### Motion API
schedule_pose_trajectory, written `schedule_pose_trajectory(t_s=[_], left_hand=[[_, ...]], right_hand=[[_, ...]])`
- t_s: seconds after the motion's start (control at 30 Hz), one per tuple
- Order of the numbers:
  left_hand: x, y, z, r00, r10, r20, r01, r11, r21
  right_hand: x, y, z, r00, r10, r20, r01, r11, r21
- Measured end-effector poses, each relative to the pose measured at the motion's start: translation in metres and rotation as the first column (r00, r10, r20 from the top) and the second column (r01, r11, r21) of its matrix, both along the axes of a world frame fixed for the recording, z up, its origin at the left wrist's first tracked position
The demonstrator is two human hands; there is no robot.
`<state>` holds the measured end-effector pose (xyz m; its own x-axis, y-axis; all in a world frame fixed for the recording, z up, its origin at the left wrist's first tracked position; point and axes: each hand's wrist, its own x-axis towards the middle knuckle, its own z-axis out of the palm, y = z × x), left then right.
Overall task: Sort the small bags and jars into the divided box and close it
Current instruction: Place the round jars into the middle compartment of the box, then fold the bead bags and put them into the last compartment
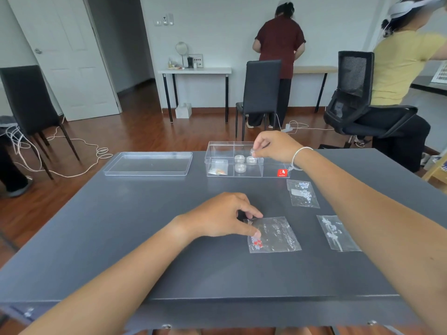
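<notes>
Grey tabletop (145, 238) fills the lower two thirds of the frame, with both bare forearms reaching in from the bottom corners. Upper centre on it stands the clear divided box (246, 174), its lid off; the clear lid (148, 163) lies flat to the left of the box, apart from it. The box's left compartment holds a small bag (219, 168) with something orange inside. The middle compartments hold three small round clear jars (244, 163), two side by side and one in front of them. A red sticker (282, 172) sits on the box's front wall at the right.

The right hand (275, 147), a white bracelet (298, 157) on its wrist, hovers over the box's right half with thumb and fingertips pinched on a fourth small jar (253, 151), held above the jars already inside.

The left hand (217, 220) rests in the centre of the frame, thumb and forefinger closed on the left edge of a clear plastic bag (273, 234) with red and pale bits in its lower left corner; the bag lies flat on the table. Two more clear bags with pale flower-shaped pieces lie to the right: one (302, 193) just below the box's right end, the other (336, 232) lower down, partly hidden by the right forearm.
</notes>
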<state>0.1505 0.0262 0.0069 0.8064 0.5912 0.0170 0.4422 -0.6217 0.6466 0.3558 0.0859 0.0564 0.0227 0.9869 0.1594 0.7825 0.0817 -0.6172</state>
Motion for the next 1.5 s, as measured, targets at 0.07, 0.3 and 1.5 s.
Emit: schedule_pose_trajectory(t_s=[0.07, 0.3, 1.5], left_hand=[[-0.003, 0.004, 0.001, 1.0, 0.007, -0.023, -0.008, 1.0, -0.019], [-0.01, 0.021, 0.008, 0.993, 0.033, -0.11, -0.045, 0.994, -0.102], [-0.018, 0.029, 0.003, 0.923, 0.273, 0.27, -0.175, 0.925, -0.336]], right_hand=[[-0.001, 0.003, 0.001, 0.999, 0.011, 0.046, -0.008, 0.998, -0.056], [-0.005, 0.014, 0.01, 0.987, 0.027, 0.16, 0.001, 0.985, -0.171], [0.007, 0.009, 0.015, 0.972, 0.099, 0.213, -0.082, 0.993, -0.084]])
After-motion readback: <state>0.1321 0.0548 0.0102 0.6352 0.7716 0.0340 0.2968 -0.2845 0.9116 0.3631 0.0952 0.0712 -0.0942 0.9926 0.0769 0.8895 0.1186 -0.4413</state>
